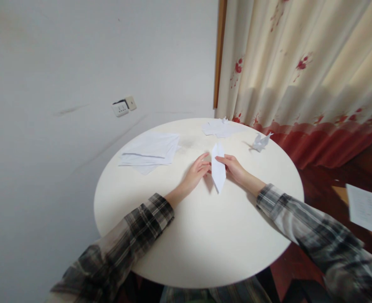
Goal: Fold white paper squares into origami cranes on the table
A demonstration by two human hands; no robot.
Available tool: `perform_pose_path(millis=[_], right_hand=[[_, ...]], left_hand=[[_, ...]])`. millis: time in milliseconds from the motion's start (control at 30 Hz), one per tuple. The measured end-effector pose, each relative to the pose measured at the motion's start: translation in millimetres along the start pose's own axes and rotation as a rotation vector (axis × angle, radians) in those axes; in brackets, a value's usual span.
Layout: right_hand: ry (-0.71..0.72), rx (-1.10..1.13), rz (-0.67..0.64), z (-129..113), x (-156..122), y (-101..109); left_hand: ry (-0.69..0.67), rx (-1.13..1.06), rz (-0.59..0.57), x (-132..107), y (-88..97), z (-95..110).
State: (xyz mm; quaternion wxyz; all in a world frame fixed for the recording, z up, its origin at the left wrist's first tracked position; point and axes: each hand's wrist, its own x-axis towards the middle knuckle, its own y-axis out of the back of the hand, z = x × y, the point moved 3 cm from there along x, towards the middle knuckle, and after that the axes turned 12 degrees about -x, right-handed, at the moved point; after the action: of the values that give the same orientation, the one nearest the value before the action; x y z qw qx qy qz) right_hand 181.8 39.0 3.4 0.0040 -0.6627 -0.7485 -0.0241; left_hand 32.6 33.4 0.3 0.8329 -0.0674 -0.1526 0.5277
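A long, narrow piece of folded white paper (218, 170), pointed at its lower end, is held above the table. My right hand (233, 166) pinches it at its right edge, thumb on the front face and fingers behind. Just left of the paper is my left hand (199, 168), its fingers apart and bent toward the paper's left edge. Whether those fingertips touch the paper I cannot tell. Beyond my right hand stands a white paper crane (260, 142) on the tabletop.
The round white table (186, 252) stands against the wall. On it lie a stack of white paper sheets (151, 147) at the left and more paper pieces (219, 128) at the back. A wall socket (120, 108), a floral curtain (299, 75) and printed sheets (367, 208) surround it.
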Motion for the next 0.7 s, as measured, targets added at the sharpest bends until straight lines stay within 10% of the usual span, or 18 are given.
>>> perform_pose_path(millis=[700], right_hand=[[0.018, -0.034, -0.166, 5.4, -1.6, -9.3]], left_hand=[[-0.064, 0.053, 0.066, 3.2, 1.3, -0.3]])
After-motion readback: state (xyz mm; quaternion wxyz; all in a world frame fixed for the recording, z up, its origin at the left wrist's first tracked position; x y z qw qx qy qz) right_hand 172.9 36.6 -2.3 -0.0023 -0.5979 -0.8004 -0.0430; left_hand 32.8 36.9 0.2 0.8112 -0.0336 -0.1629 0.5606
